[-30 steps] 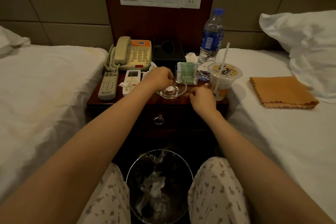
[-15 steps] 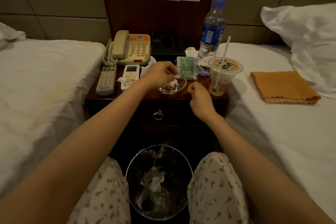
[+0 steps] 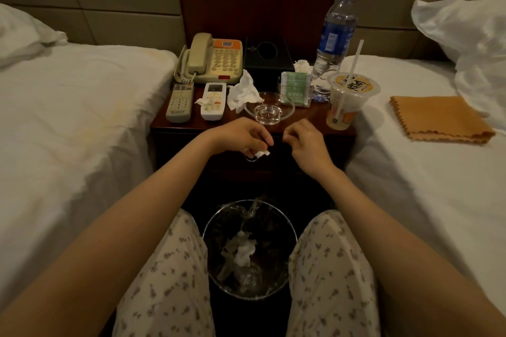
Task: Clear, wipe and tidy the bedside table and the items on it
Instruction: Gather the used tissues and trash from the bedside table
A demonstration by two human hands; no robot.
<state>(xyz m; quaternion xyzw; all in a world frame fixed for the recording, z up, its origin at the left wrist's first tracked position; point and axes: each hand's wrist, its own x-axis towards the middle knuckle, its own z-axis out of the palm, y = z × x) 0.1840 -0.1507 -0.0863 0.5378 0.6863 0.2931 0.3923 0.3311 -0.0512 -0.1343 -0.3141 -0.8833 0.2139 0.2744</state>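
Note:
My left hand [image 3: 241,137] is in front of the bedside table [image 3: 191,124], its fingers closed on a small white paper scrap [image 3: 262,153]. My right hand [image 3: 306,142] hovers beside it with fingers curled; whether it holds anything is hidden. On the table stand a glass ashtray [image 3: 269,109], now with nothing in it, a crumpled tissue [image 3: 242,91], two remotes [image 3: 180,102] [image 3: 213,101], a phone [image 3: 216,61], a black tissue box [image 3: 267,53], a green packet holder [image 3: 295,87], a water bottle [image 3: 335,33] and a drink cup with a straw [image 3: 349,101].
A bin [image 3: 249,249] lined with clear plastic holds tissue scraps and stands on the floor between my knees. White beds flank the table. An orange cloth [image 3: 438,117] lies folded on the right bed. Another crumpled tissue [image 3: 302,65] sits behind the packet holder.
My left hand lifted the white scrap out of the ashtray and drew back over the table's front edge. My right hand also pulled back off the table.

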